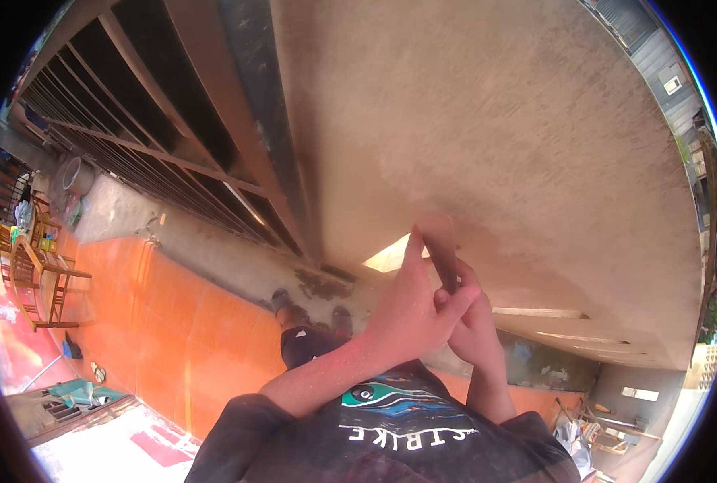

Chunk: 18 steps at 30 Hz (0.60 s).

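Observation:
A thin, flat, brownish plate (439, 243), perhaps a scraper blade, points up between my hands in front of the plastered wall. My right hand (475, 322) is closed around its lower end, where a handle, if there is one, is hidden by the fingers. My left hand (411, 310) crosses in front, its thumb laid over the right fingers and a straightened finger resting along the plate's left edge. Light specks dot the left forearm (326, 372). Whether the plate touches the smooth tan wall (495, 121) cannot be made out.
Dark metal window bars (173, 121) rise to the left of the wall. Below runs an orange floor (165, 314), with wooden chairs (32, 278) at the far left. My feet (340, 319) stand near the wall's base. Assorted items (588, 435) lie at the lower right.

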Tool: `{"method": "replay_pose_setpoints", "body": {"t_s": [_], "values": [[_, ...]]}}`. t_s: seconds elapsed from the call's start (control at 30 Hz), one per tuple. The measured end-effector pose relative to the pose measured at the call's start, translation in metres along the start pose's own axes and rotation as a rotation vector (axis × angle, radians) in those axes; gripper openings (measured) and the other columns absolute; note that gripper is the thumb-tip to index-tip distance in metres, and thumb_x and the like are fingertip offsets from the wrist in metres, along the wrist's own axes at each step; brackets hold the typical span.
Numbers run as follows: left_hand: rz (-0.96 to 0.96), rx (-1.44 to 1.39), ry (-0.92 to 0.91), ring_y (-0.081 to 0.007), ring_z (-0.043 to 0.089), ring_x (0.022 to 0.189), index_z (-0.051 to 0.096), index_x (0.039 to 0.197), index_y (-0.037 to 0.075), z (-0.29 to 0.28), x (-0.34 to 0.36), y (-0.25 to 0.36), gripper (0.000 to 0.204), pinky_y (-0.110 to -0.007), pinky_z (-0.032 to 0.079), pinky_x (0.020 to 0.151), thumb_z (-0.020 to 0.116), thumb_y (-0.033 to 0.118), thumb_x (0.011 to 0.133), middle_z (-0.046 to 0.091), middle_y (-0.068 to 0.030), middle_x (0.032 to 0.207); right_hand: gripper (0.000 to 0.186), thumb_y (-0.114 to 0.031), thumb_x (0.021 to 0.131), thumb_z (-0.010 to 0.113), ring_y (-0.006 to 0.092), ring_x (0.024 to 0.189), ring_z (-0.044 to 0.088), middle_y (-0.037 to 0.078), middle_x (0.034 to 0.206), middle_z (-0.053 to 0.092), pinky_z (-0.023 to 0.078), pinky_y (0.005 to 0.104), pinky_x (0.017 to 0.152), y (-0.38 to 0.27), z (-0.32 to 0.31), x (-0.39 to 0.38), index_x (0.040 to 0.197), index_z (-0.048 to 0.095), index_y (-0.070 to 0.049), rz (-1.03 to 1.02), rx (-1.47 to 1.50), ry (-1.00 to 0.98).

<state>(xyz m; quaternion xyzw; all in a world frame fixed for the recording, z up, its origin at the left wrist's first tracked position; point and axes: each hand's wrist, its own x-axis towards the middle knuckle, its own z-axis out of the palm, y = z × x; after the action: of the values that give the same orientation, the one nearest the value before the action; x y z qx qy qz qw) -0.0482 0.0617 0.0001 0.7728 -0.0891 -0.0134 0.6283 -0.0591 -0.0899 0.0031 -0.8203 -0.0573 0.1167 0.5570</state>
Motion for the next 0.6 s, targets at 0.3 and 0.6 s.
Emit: {"method": "replay_pose_setpoints", "body": {"t_s": [0.3,0.6], "values": [[-0.282,0.210,-0.222,-0.0457,0.064,0.084,0.001,0.140,-0.022,-0.014,0.034,0.026,0.073,-0.048,0.053,0.076,0.041,0.019,0.094,0.062,-0.0345,0.094,0.043,-0.016,0.099,0.049,0.0070,0.084,0.050,0.005,0.109,0.059,0.041,0.0224,0.074,0.000,0.022,-0.008,0.138,0.043,0.001,-0.152,0.210,0.010],[-0.316,0.332,-0.328,-0.0436,0.064,0.067,0.002,0.139,-0.024,-0.034,0.044,0.029,0.075,-0.049,0.052,0.064,0.042,0.018,0.092,0.063,-0.0275,0.072,0.043,-0.011,0.100,0.045,0.0182,0.122,0.051,0.015,0.136,0.053,0.039,0.0293,0.101,-0.013,0.043,-0.006,0.140,0.041,0.004,-0.028,0.185,0.092]]}}
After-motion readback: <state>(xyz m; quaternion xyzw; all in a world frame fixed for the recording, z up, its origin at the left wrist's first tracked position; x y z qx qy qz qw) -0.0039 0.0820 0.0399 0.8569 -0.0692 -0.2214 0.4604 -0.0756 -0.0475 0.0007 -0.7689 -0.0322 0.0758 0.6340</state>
